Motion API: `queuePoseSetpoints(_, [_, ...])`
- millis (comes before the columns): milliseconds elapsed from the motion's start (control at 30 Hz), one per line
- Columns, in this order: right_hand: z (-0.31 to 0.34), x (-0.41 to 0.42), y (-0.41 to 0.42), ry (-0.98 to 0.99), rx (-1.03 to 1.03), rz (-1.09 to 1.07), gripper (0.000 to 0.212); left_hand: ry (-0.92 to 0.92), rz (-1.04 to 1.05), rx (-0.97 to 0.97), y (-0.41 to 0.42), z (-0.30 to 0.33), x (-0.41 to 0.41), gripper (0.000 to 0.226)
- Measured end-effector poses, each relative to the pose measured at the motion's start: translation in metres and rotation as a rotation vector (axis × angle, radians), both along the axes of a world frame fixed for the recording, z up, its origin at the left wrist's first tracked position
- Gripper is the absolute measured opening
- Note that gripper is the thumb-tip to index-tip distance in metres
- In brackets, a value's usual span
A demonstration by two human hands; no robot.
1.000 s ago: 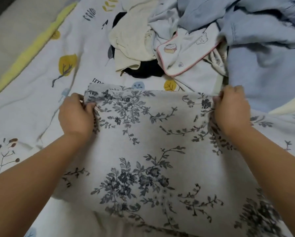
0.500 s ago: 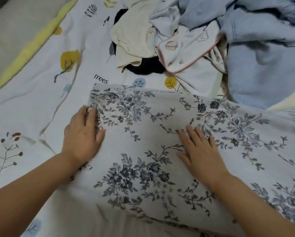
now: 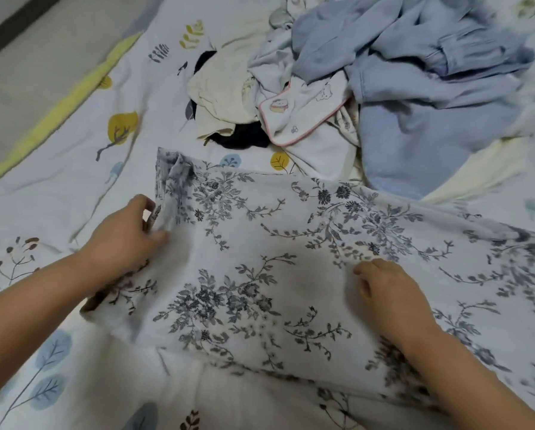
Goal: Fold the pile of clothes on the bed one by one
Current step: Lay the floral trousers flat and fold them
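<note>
Mid-frame, one floral cloth point(image 3: 291, 274), left hand point(image 3: 126, 237) pinching its left edge, right hand point(image 3: 390, 293) loosely curled atop, gripping nothing.

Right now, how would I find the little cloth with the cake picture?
Look at the heap of unfolded clothes at the far side of the bed. On its near edge, beside the cream garment, lies a small white cloth with pink trim. Only it has cartoon drawings.

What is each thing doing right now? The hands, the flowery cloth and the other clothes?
Flowery cloth: spread on the bed, left edge bunched up.
Left hand: pinching the cloth's left edge.
Right hand: resting on the cloth, fingers curled.
Pile of clothes: crumpled, not yet folded.
Bed sheet: lying under everything, a bit wrinkled.
</note>
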State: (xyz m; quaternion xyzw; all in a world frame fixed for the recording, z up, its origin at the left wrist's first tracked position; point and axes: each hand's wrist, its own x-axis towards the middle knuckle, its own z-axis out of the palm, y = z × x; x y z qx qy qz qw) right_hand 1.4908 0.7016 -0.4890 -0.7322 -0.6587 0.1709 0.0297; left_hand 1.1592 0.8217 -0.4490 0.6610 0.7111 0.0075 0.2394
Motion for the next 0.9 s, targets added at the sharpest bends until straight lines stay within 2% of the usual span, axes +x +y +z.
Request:
queuePoseSetpoints(100, [0.007, 0.025, -0.014, -0.019, -0.064, 0.004, 0.029, -0.05, -0.054, -0.012, -0.011, 0.027, 0.036, 0.038])
queuePoseSetpoints(200, [0.013, 0.051, -0.029, -0.038, -0.073, -0.005, 0.03, -0.176, -0.035, -0.045, -0.023, 0.048, 0.085, 0.035])
queuePoseSetpoints(367, [0.02, 0.093, -0.054, -0.033, -0.059, -0.057, 0.028, -0.343, -0.093, -0.076, -0.048, 0.063, 0.179, 0.049])
queuePoseSetpoints(533, [0.024, 0.132, -0.078, -0.001, -0.058, -0.167, 0.026, -0.412, -0.2, -0.047, -0.087, 0.041, 0.274, 0.048])
queuePoseSetpoints(700, [0.017, 0.159, -0.086, 0.072, -0.09, -0.294, 0.029, -0.545, -0.203, -0.124, -0.136, -0.013, 0.344, 0.053])
queuePoseSetpoints(800, [0.008, 0.161, -0.083, 0.204, -0.095, -0.39, 0.024, -0.446, -0.33, -0.232, -0.15, -0.041, 0.359, 0.045])
queuePoseSetpoints(900, [-0.004, 0.151, -0.071, 0.399, -0.167, -0.477, 0.024, -0.329, -0.417, -0.182, -0.15, -0.051, 0.347, 0.039])
